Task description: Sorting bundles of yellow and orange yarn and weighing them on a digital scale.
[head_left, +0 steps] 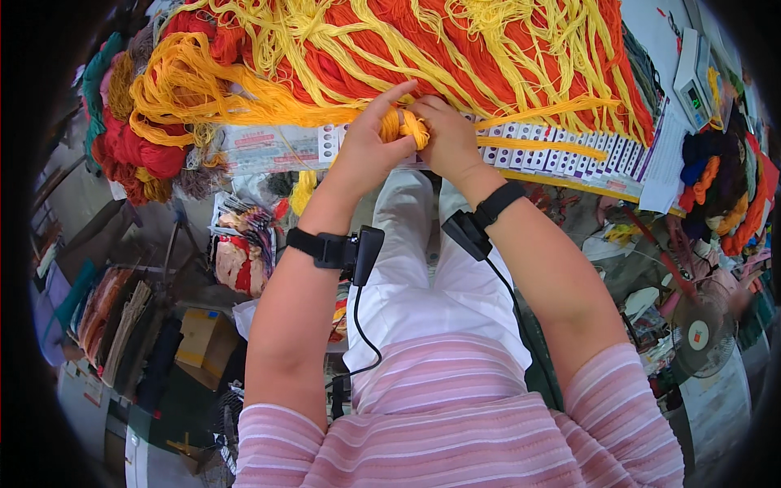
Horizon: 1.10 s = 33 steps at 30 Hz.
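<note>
My left hand (373, 146) grips a knotted bunch of orange-yellow yarn (413, 128), its thumb against the knot and its index finger stretched upward. Beside it my right hand (446, 137) is curled on the same bunch; its fingertips are partly hidden. Leftward the yarn runs into a large loose orange skein (183, 81), while two strands (541, 145) extend to the right from behind my right hand. Yellow yarn (358, 37) is spread in long lines over red-orange yarn (504, 57) across the table, just beyond both hands.
White cards with dark dots (561, 154) line the table's near edge. A scale (694, 89) stands at the far right, near dark and orange skeins (724, 187). Coloured yarn (150, 146) hangs at the left. A fan (701, 335) and a cardboard box (205, 346) are lower down.
</note>
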### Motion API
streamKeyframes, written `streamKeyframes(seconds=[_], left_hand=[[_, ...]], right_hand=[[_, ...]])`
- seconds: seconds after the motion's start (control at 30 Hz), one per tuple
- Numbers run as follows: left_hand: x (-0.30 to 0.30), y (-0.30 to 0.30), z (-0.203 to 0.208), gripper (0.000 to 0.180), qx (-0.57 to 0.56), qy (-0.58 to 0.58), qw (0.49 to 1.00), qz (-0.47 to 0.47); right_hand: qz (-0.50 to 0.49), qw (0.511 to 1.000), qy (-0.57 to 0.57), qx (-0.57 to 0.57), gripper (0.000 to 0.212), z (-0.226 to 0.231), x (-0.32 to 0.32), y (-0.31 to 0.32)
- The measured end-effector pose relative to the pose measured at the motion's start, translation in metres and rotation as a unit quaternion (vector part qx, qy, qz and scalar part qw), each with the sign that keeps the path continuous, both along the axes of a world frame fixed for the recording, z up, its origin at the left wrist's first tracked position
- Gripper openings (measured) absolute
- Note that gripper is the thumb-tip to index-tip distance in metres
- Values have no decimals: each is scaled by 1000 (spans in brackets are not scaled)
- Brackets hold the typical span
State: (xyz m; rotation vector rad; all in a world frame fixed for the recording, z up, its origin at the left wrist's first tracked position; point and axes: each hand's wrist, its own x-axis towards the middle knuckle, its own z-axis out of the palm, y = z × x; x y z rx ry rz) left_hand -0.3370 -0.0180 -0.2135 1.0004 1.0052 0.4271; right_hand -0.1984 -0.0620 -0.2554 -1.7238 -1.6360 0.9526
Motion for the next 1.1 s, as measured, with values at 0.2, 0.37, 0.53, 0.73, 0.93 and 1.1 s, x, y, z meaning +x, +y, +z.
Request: streamKeyframes(seconds=[0.2, 0.37, 0.53, 0.73, 0.93, 1.1], left_hand=[[-72, 6, 29, 50, -113, -60, 975, 183], [-151, -3, 20, 33, -147, -17, 914, 377], [-153, -17, -19, 26, -223, -50, 870, 437], [-159, -9, -27, 26, -211, -33, 871, 443], [-170, 58, 25, 11, -139, -68, 861, 484], [-195, 110, 81, 18, 23, -121, 913, 389]], right_hand=[[-41, 998, 31, -25, 17, -6, 12, 0], [-76, 989, 103, -68, 12, -14, 11, -4], [-141, 888, 408, -156, 8, -17, 14, 2], [-101, 923, 333, -164, 9, -17, 21, 6], [10, 997, -3, -79, 21, -4, 8, 4], [-10, 996, -49, -73, 32, 4, 2, 1]])
